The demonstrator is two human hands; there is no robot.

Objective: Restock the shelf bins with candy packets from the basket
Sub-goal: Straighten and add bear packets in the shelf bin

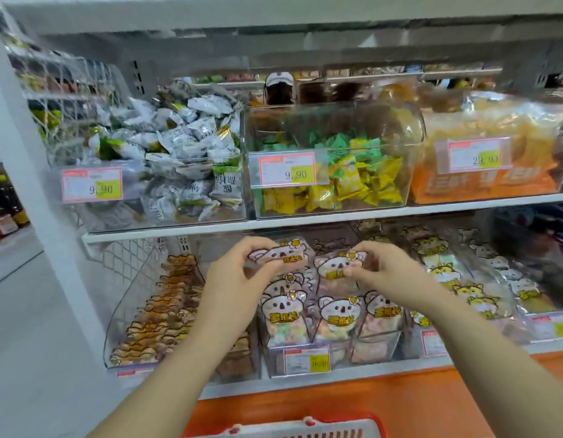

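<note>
Pink-and-white koala packet (278, 255) tipped sideways, gripped by the left hand (239, 276), fingers (255, 246) curled over its upper edge and thumb underneath. Held just above the clear bin (308, 349) on the lower shelf, not in it yet.

Just right of those fingers, a second koala packet (335, 263), upright at the back of the same bin. Pinched at its right edge by the right hand (384, 270), fingers (367, 248) bent round the top corner. Hard to tell whether resting in the bin or lifted. So both sets of fingers closed on a packet, neither spread.

Below the fingers, more koala packets standing in rows in that bin, price tag (307, 361) on the front. Left of the left fingers, a bin of brown bear packets (166, 311). Right of the right fingers, yellow-eared animal packets (463, 279) lying stacked.

Above the fingers, on the upper shelf (210, 230): grey-white wrapped sweets (179, 153), then green and yellow ones (343, 165) in a clear box, then an orange bag (488, 184).

Way down past the wrists, just the rim of the red basket (305, 428), contents out of view.
</note>
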